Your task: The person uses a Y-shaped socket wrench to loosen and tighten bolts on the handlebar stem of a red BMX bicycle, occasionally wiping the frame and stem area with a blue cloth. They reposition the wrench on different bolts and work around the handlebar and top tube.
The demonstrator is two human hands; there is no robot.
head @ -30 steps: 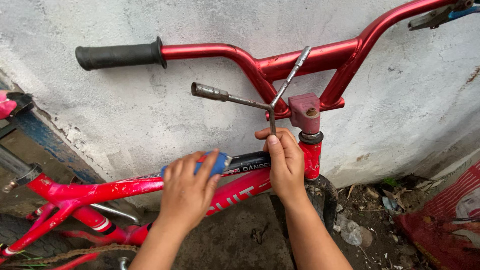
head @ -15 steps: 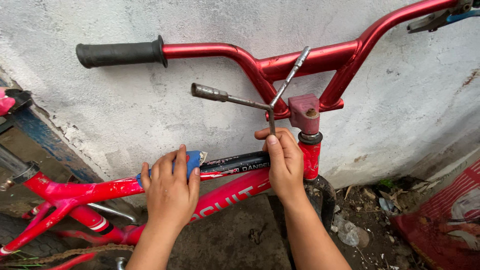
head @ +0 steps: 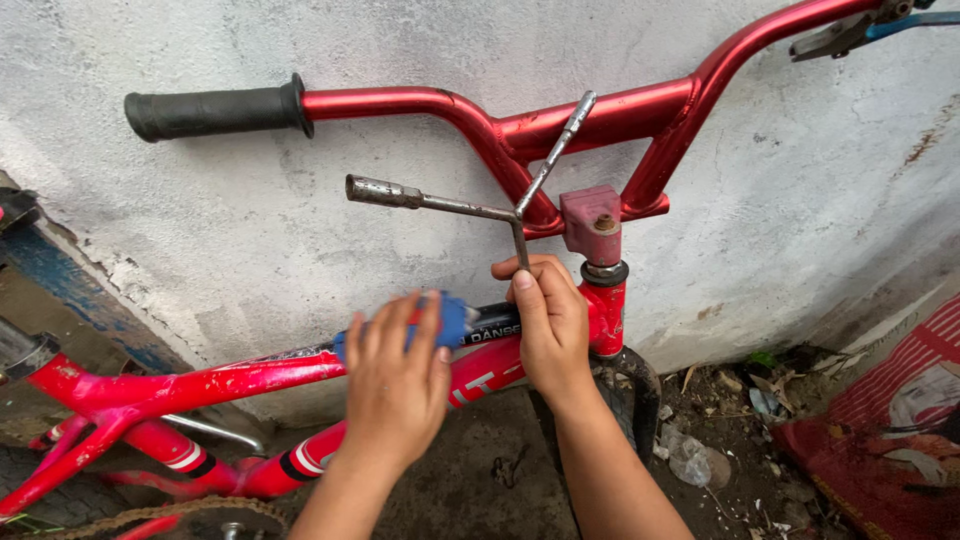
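Observation:
A red bicycle frame point(head: 230, 378) leans against a white wall, its red handlebar point(head: 620, 105) carrying a black grip point(head: 210, 110) at the left. My left hand point(head: 395, 385) presses a blue cloth point(head: 450, 318) onto the top tube. My right hand point(head: 550, 320) is wrapped around the frame beside the head tube point(head: 603, 310) and also holds the lower arm of a metal three-way socket wrench point(head: 470, 205), which stands up in front of the handlebar.
The white plastered wall point(head: 300, 230) is right behind the bike. The front tyre point(head: 640, 395) shows below my right hand. Litter and leaves point(head: 720, 420) lie on the ground at right, next to a red woven mat point(head: 880, 430). A brake lever point(head: 850, 30) is at the top right.
My left hand slid the blue cloth left along the top tube, then back right toward the head tube. My right hand and the wrench stayed put.

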